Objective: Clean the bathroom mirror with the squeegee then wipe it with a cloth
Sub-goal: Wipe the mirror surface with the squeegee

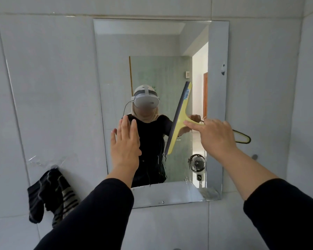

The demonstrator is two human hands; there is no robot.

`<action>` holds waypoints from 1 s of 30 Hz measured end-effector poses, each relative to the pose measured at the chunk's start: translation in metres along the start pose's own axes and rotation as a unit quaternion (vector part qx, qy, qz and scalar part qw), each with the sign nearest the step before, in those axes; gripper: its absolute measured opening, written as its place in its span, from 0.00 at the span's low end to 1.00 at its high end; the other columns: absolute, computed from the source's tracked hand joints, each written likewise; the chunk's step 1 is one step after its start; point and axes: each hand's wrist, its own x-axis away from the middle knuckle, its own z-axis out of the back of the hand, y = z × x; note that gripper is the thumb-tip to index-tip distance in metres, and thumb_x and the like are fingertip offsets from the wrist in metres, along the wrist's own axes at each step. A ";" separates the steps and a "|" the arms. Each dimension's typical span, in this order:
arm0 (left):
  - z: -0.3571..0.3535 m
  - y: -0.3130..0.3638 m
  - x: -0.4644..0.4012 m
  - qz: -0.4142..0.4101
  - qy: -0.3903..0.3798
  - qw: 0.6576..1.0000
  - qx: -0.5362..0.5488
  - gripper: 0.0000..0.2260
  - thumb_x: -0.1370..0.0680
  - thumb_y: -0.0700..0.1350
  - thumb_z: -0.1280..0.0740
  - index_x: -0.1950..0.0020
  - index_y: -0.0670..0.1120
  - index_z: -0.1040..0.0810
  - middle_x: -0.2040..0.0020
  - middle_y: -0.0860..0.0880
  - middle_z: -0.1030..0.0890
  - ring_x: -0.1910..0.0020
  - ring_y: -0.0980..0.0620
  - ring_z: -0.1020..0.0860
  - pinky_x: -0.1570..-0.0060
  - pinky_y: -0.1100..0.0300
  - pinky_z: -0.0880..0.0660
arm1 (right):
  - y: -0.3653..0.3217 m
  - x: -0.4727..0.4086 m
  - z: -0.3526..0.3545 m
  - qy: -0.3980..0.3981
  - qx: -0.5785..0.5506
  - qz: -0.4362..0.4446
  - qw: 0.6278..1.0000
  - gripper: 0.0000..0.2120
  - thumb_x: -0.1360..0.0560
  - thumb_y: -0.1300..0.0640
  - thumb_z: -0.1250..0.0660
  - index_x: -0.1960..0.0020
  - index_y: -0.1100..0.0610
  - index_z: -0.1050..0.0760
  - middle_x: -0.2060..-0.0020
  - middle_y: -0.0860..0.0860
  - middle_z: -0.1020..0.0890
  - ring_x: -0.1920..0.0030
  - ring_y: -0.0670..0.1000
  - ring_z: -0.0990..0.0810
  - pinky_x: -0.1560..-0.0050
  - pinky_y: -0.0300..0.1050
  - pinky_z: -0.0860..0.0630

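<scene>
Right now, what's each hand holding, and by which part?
Right hand grips the squeegee by its handle, blade against the mirror. Left hand holds nothing; its fingers are straight, palm toward the glass.

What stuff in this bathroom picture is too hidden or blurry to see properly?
Head view only:
- Squeegee handle: mostly covered by the right hand gripping it.
- Left hand: open against the mirror, so its palm is hidden.
- Face in the reflection: blurred out.
- Striped cloth: bunched up on the wall, so its shape is unclear.
- Label on the squeegee blade: too small to read.
- Both arms: cut off by the bottom edge.
</scene>
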 end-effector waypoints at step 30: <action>-0.009 0.073 -0.019 -0.138 0.027 0.990 0.027 0.41 0.26 0.50 0.31 0.23 0.52 0.56 0.22 0.45 0.62 0.23 0.45 0.62 0.25 0.45 0.51 | 0.055 0.030 -0.022 -0.046 -0.072 -0.152 0.985 0.35 0.23 0.67 0.48 0.28 0.32 0.45 0.60 0.50 0.29 0.61 0.54 0.30 0.59 0.47 0.33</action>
